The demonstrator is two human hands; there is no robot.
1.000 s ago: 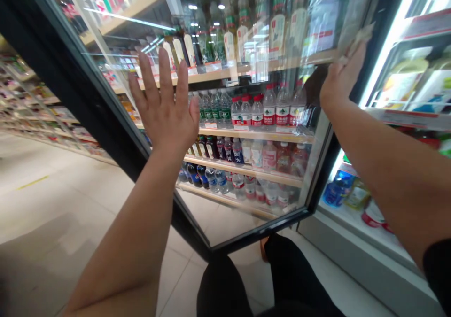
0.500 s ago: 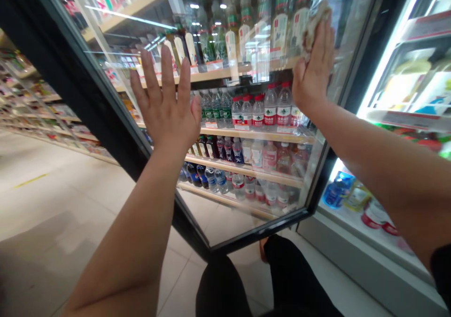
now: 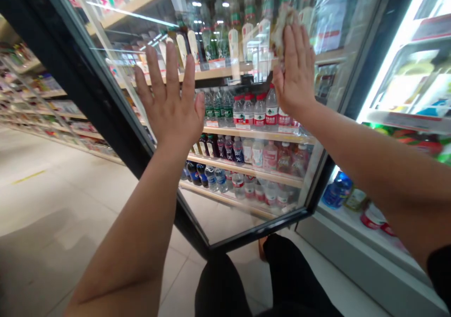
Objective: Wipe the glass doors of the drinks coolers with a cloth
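Note:
A glass door (image 3: 225,216) with a black frame (image 3: 88,96) stands swung open before me. My left hand (image 3: 172,101) lies flat against the left part of the pane, its fingers spread and nothing in it. On the right side, my right hand (image 3: 296,68) presses a crumpled, pale, stained cloth (image 3: 283,28) to the upper glass. Its fingers are stretched over the cloth, which shows past their left edge. The palm side of both hands is hidden.
Shelves of drink bottles (image 3: 246,110) show through the pane. To the right is the lit fridge (image 3: 398,119) with bottles inside and a grey base (image 3: 338,246). Store shelves (image 3: 52,91) run along the left above the tiled floor (image 3: 70,181). My knees (image 3: 225,284) are close under the door.
My right hand has slid left across the glass with the cloth, and slightly down. My left hand stays in nearly the same place on the pane.

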